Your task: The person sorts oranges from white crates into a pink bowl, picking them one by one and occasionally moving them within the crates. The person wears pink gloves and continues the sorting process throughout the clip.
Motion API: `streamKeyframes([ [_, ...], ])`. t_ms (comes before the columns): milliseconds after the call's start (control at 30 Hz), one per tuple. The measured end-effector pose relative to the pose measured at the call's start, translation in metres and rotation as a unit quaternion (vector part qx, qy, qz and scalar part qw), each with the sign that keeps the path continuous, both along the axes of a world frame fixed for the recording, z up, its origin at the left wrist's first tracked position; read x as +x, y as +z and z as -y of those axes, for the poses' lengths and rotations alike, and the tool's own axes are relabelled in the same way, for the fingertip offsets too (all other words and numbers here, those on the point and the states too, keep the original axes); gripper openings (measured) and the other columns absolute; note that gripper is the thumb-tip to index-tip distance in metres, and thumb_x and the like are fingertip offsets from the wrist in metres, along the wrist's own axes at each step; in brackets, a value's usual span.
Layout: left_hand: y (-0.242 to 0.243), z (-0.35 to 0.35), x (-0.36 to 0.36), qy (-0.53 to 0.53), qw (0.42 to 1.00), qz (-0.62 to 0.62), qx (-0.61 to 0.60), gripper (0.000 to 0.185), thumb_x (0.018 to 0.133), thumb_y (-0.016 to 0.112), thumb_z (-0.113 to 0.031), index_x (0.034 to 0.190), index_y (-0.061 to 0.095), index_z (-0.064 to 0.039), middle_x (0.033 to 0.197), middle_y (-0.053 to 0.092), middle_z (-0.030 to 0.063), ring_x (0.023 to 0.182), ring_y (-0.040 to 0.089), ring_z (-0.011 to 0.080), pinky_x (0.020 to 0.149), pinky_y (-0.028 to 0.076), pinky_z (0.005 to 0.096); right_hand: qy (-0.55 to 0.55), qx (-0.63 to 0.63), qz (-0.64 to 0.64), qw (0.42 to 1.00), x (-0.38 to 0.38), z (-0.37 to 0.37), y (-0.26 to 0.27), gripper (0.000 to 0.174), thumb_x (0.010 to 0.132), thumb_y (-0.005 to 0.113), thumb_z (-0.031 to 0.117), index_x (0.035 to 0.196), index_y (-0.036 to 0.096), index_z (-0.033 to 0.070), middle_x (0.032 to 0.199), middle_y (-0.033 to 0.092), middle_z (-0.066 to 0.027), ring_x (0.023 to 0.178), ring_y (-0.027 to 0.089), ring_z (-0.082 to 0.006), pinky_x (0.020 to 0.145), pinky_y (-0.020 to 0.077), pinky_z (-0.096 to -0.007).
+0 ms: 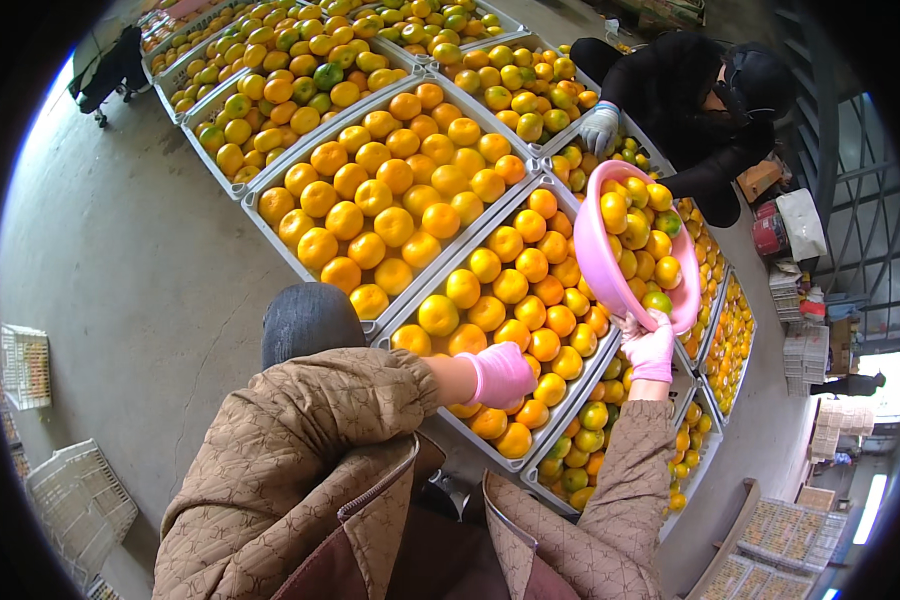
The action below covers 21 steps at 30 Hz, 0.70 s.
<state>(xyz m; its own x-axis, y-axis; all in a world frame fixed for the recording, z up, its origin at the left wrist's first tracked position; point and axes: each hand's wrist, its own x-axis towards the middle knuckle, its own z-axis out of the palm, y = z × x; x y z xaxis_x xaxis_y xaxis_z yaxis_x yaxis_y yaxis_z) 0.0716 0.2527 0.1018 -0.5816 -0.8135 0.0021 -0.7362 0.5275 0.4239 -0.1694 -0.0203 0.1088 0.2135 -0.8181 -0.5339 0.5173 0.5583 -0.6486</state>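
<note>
My right hand (647, 349), in a pink glove, grips the near rim of a pink plastic basin (594, 259). The basin tilts over the crates and is heaped with mandarins (635, 229), mostly orange with some green patches. A pink glove also covers my left hand (499, 376), which is curled low over orange mandarins (510, 286) set in rows in a light grey plastic crate. Its fingertips are hidden, so whether they hold a fruit cannot be told. Greener mandarins (589, 415) fill the crate under my right forearm.
Several more crates of mandarins (394, 177) adjoin beyond, rim to rim. A co-worker in dark clothing (664, 97) crouches at the far right, a grey-gloved hand (600, 127) at a crate. White plastic crates (82, 495) stand on the concrete floor (172, 300) at left.
</note>
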Motion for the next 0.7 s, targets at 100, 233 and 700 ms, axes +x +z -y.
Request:
streamKeyframes([
  [100, 0.001, 0.003, -0.008, -0.008, 0.999, 0.039, 0.001, 0.014, 0.088, 0.068, -0.025, 0.087, 0.080, -0.018, 0.090, 0.073, 0.0046, 0.084, 0.072, 0.0288, 0.071, 0.055, 0.0413, 0.015, 0.001, 0.011, 1.000, 0.028, -0.004, 0.002, 0.016, 0.101, 0.060, 0.014, 0.100, 0.060, -0.002, 0.091, 0.074, -0.0167, 0.078, 0.077, -0.0339, 0.071, 0.0728, -0.0464],
  [233, 0.000, 0.008, -0.014, 0.013, 0.999, 0.048, 0.013, 0.016, 0.087, 0.069, -0.027, 0.082, 0.080, -0.016, 0.088, 0.073, 0.0030, 0.081, 0.072, 0.0262, 0.070, 0.053, 0.0403, 0.037, -0.012, -0.017, 0.999, 0.078, -0.003, 0.004, 0.025, 0.097, 0.064, 0.011, 0.115, 0.061, -0.006, 0.097, 0.075, -0.0169, 0.078, 0.077, -0.0327, 0.070, 0.0722, -0.0434],
  [700, 0.008, 0.003, -0.007, 0.020, 0.991, 0.057, 0.116, 0.017, 0.093, 0.064, -0.023, 0.095, 0.080, -0.017, 0.096, 0.073, 0.0070, 0.092, 0.072, 0.0299, 0.076, 0.056, 0.0426, 0.085, 0.073, 0.125, 0.986, 0.165, -0.029, -0.027, 0.018, 0.099, 0.068, 0.011, 0.112, 0.064, -0.001, 0.095, 0.075, -0.0107, 0.088, 0.076, -0.0300, 0.082, 0.0707, -0.0502],
])
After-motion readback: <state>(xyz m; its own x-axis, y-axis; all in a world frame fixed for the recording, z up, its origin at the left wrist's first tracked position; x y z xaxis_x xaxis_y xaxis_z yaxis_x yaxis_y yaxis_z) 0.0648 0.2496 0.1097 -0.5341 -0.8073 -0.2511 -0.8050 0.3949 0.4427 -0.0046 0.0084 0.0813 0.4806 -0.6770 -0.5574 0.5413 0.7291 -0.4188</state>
